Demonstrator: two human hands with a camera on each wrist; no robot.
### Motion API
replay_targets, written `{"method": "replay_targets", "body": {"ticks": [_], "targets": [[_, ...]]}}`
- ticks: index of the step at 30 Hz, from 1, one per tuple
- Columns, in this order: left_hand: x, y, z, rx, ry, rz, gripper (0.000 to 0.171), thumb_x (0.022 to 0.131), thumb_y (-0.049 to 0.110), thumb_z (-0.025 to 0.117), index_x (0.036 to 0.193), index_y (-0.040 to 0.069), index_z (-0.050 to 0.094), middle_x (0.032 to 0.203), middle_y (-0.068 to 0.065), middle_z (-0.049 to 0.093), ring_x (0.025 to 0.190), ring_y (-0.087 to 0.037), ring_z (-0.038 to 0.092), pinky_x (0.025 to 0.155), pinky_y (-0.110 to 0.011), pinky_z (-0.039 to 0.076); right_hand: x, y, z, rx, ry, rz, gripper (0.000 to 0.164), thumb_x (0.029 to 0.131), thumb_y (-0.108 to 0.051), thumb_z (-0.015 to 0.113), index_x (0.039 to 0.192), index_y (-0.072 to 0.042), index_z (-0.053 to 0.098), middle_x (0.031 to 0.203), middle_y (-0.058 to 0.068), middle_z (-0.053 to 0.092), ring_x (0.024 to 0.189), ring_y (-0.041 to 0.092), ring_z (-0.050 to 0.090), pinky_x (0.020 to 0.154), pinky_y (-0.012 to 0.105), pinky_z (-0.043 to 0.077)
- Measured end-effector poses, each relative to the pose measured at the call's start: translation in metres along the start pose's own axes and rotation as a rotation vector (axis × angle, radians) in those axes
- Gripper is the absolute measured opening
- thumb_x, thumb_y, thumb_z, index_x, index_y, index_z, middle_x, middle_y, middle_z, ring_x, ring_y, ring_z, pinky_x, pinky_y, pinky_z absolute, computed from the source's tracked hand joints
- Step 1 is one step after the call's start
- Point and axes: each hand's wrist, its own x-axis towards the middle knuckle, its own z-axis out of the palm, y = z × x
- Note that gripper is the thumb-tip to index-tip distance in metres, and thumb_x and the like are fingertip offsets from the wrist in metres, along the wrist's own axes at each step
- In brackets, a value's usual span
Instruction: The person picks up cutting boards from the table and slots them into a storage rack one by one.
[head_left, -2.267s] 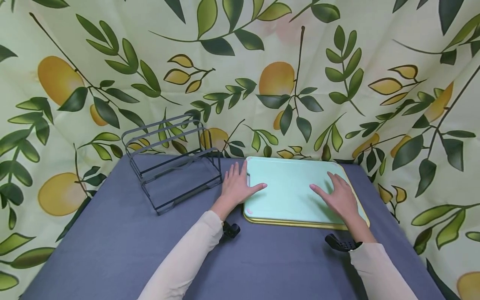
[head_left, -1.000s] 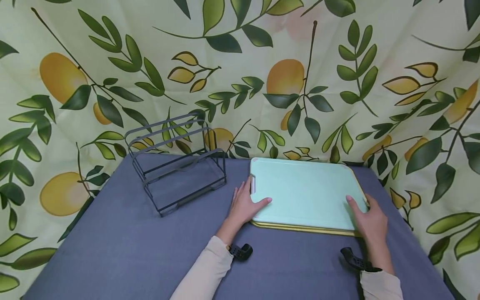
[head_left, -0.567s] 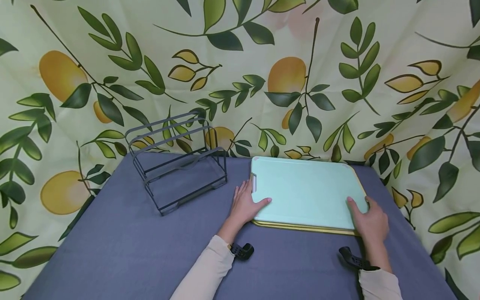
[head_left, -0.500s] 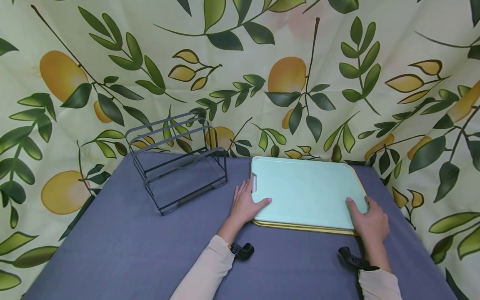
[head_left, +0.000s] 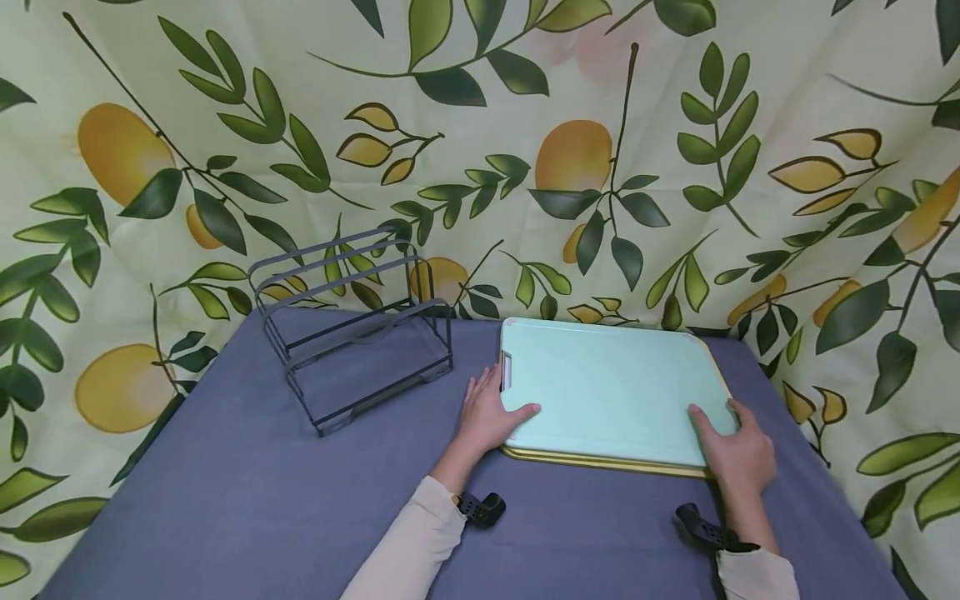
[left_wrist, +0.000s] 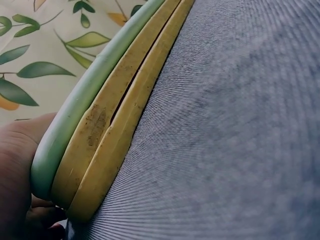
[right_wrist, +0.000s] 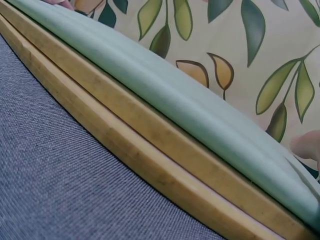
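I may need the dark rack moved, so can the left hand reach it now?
Probably yes: nothing visible stands between the left hand and the rack, though it currently grips the boards.

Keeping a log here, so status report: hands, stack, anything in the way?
Left hand, right hand: gripping opposite ends of stack. Stack: on blue cloth, two yellow layers under mint top. No obstruction seen; wire rack stands apart.

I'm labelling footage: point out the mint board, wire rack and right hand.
Mint board [head_left: 607, 392], head view: middle of its top face.
Wire rack [head_left: 384, 392], head view: its front bottom rail.
Right hand [head_left: 739, 454], head view: back of the hand.
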Motion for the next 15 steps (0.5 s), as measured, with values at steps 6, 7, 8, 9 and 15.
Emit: {"method": "replay_targets", "body": {"ticks": [6, 7, 8, 9, 15], "targets": [[0.0036, 0.0025, 0.001, -0.002, -0.022, 0.004, 0.096, 0.085, 0.049, 0.076, 0.157, 0.004, 0.033, 0.162, -0.018, 0.037, 0.155, -0.034, 0.027, 0.129, -0.049, 0.011, -0.0006, 0.0033, -0.001, 0.034, 0.044, 0.004, 0.078, 0.095, -0.061, 0.053, 0.154, -0.012, 0.042, 0.147, 0.029, 0.05, 0.127, 0.053, 0.046, 0.1, 0.066, 0.034], [0.0041, 0.0029, 0.0005, -0.003, -0.025, 0.001, 0.096, 0.085, 0.049, 0.076, 0.157, 0.003, 0.033, 0.162, -0.018, 0.036, 0.155, -0.034, 0.027, 0.129, -0.049, 0.01, -0.0003, 0.0033, -0.0009, 0.038, 0.05, 0.002, 0.077, 0.095, -0.061, 0.053, 0.154, -0.012, 0.043, 0.147, 0.028, 0.05, 0.126, 0.053, 0.047, 0.1, 0.066, 0.035], [0.0042, 0.0029, -0.0001, -0.008, -0.026, -0.001, 0.095, 0.085, 0.048, 0.076, 0.157, 0.003, 0.033, 0.162, -0.018, 0.036, 0.155, -0.034, 0.027, 0.129, -0.049, 0.01, -0.0001, 0.0031, -0.0008, 0.041, 0.053, 0.001, 0.076, 0.095, -0.061, 0.053, 0.153, -0.013, 0.044, 0.147, 0.028, 0.051, 0.126, 0.053, 0.047, 0.1, 0.066, 0.035], [0.0041, 0.003, -0.0006, -0.014, -0.027, -0.002, 0.095, 0.085, 0.047, 0.076, 0.157, 0.002, 0.033, 0.162, -0.019, 0.036, 0.155, -0.034, 0.027, 0.129, -0.049, 0.01, 0.0001, 0.0028, -0.0005, 0.044, 0.056, 0.0, 0.076, 0.095, -0.061, 0.053, 0.152, -0.013, 0.045, 0.147, 0.027, 0.051, 0.126, 0.052, 0.048, 0.1, 0.065, 0.035], [0.0007, 0.0037, -0.0042, -0.076, -0.034, -0.025, 0.094, 0.086, 0.041, 0.077, 0.157, 0.001, 0.032, 0.162, -0.022, 0.034, 0.155, -0.035, 0.025, 0.129, -0.049, 0.008, 0.0014, 0.0006, 0.0009, 0.046, 0.048, -0.001, 0.074, 0.095, -0.061, 0.053, 0.15, -0.012, 0.049, 0.146, 0.028, 0.052, 0.126, 0.052, 0.048, 0.101, 0.065, 0.035]]}}
